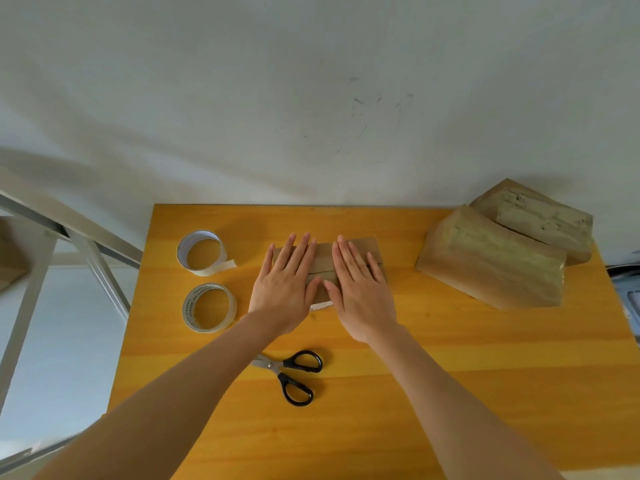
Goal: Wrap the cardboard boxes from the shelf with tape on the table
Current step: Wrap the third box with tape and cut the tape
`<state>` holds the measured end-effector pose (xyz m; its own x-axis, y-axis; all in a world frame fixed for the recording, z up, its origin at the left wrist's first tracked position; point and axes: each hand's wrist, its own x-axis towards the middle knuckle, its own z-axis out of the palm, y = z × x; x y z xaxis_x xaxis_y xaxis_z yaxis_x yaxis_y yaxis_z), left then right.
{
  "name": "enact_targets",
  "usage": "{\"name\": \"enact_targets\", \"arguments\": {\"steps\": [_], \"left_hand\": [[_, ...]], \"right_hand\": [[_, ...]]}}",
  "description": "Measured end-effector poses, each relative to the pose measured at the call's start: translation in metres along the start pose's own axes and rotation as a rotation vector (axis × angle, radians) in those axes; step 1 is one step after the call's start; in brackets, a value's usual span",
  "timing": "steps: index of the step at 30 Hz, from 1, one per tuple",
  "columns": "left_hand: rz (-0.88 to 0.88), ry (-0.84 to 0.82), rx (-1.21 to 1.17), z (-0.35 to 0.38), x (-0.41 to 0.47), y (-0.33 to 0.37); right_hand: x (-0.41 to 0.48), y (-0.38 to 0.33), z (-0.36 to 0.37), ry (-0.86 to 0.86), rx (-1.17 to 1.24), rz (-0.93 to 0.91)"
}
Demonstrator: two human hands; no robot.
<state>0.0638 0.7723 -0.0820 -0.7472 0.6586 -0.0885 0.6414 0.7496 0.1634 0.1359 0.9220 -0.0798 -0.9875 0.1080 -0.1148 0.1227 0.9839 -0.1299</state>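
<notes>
White wall (311, 98) rises behind an orange wooden table (450, 358), and a grey metal shelf frame (93, 258) stands off its left edge. A small cardboard box (323, 261) lies flat near the middle of the table, toward the far side. Both hands lie on top of it, palms down, fingers straight and pointing away from the person. The left hand (285, 282) covers the box's left part and the right hand (360, 289) its right part. They lie side by side, thumbs close together over the box's near edge, gripping nothing. Both bare forearms reach in from the bottom of the view and converge toward the box.

Two tape rolls lie left of the box, one farther (194, 241) with a loose end sticking out and one nearer (189, 303). Black-handled scissors (282, 370) lie just in front of the hands. Two larger boxes sit at the far right corner, shiny with tape, the front one (491, 265) against the back one (540, 220).
</notes>
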Motion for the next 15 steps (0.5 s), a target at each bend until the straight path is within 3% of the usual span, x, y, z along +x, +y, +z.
{"name": "enact_targets", "arguments": {"steps": [11,15], "left_hand": [[0.052,0.050,0.031,0.000,0.002,0.001],[-0.002,0.107,-0.141,0.002,0.003,0.001]], "right_hand": [[0.013,0.014,-0.003,-0.008,-0.088,0.045],[0.013,0.014,-0.002,0.020,0.041,0.078]]}}
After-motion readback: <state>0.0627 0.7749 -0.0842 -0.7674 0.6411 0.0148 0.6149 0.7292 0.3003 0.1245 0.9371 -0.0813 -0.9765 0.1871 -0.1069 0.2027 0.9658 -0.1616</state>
